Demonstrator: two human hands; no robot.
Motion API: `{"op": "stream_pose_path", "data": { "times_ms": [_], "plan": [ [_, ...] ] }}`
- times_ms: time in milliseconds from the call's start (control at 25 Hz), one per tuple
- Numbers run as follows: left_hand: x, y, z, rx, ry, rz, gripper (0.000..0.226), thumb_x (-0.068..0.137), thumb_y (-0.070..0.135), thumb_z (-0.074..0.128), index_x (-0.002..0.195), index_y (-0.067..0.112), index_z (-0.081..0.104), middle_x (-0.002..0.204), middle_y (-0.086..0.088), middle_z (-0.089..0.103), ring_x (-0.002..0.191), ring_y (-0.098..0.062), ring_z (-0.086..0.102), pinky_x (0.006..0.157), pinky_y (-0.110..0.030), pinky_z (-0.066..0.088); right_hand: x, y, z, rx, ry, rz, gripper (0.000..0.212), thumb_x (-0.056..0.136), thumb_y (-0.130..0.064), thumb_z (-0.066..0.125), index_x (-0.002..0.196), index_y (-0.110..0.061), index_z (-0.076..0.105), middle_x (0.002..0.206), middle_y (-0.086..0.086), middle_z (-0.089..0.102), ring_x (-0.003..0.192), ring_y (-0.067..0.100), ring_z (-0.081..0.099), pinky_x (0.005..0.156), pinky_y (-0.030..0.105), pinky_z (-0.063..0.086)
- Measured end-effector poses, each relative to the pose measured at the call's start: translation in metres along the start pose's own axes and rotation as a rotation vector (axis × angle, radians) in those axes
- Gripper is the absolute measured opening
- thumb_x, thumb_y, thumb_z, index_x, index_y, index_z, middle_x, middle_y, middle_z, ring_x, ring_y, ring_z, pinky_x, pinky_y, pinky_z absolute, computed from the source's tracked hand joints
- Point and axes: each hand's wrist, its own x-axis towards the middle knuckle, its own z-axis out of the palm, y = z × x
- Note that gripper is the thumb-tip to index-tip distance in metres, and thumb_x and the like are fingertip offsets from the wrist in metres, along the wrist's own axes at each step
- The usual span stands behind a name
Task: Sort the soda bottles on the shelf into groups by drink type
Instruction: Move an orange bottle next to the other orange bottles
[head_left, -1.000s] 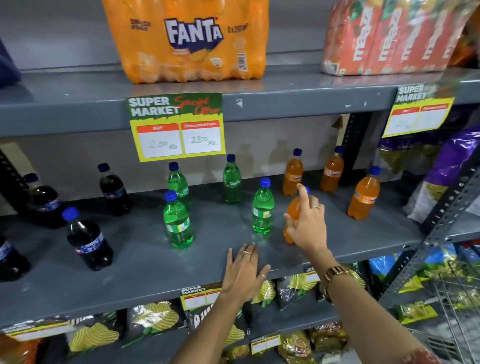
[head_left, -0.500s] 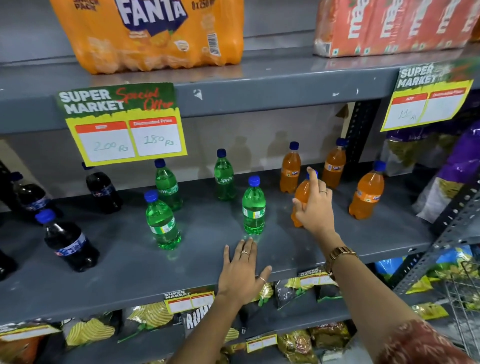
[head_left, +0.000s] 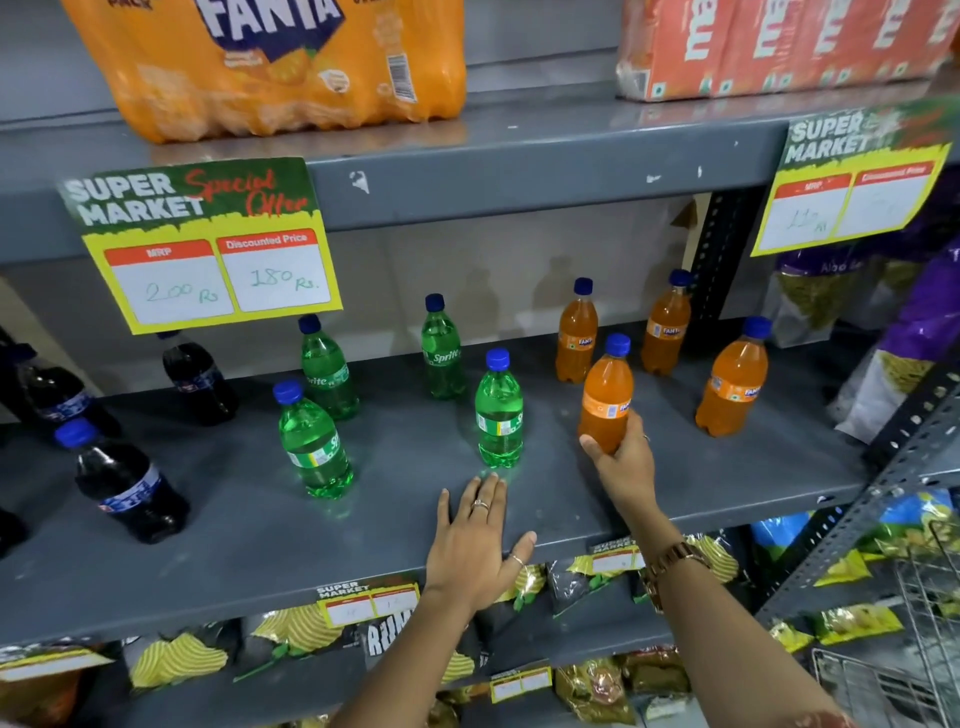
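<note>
On the grey middle shelf (head_left: 395, 540) stand soda bottles in three colours. Dark cola bottles (head_left: 127, 483) are at the left. Green Sprite bottles (head_left: 498, 410) fill the middle. Orange Fanta bottles (head_left: 732, 384) stand at the right. My right hand (head_left: 621, 457) grips the lower part of one orange Fanta bottle (head_left: 607, 395), which stands upright close to the other Fanta bottles. My left hand (head_left: 475, 545) lies flat on the shelf's front part, palm down and fingers apart, just in front of a green bottle.
The upper shelf carries a Fanta multipack (head_left: 280, 62) and a red juice-carton pack (head_left: 779, 47). Yellow price cards (head_left: 202, 244) hang from its edge. Snack bags (head_left: 904, 332) lie at the right, more on the shelf below. A perforated upright (head_left: 883, 483) and wire basket (head_left: 930, 623) stand at the right.
My right hand slid from the orange bottle's cap down to its lower body, and the bottle now stands farther back among the Fanta bottles. My left hand stayed flat on the shelf.
</note>
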Motion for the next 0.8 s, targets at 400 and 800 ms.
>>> {"op": "stream_pose_path", "data": {
  "times_ms": [400,800],
  "plan": [
    [-0.003,0.007,-0.007,0.042,-0.083,-0.021,0.092,0.071,0.061,-0.013,0.148,0.014,0.006,0.158,-0.003,0.008,0.145,-0.019,0.002,0.116,-0.046,-0.001,0.002,0.005,-0.005,-0.029,0.136,0.078,0.064,0.081,-0.011,0.065,0.136,-0.009,0.031,0.137,0.018,0.044,0.127,0.035,0.041,0.105,0.049,0.037],
    [0.001,0.002,-0.007,0.042,-0.083,-0.026,0.092,0.071,0.061,-0.011,0.147,0.014,0.009,0.158,-0.003,0.011,0.144,-0.018,0.005,0.116,-0.046,0.001,-0.018,0.004,0.001,0.090,0.205,0.085,0.028,0.071,-0.006,0.073,0.079,-0.011,0.047,0.073,0.007,0.053,0.074,0.025,0.053,0.068,0.029,0.040]
  ]
}}
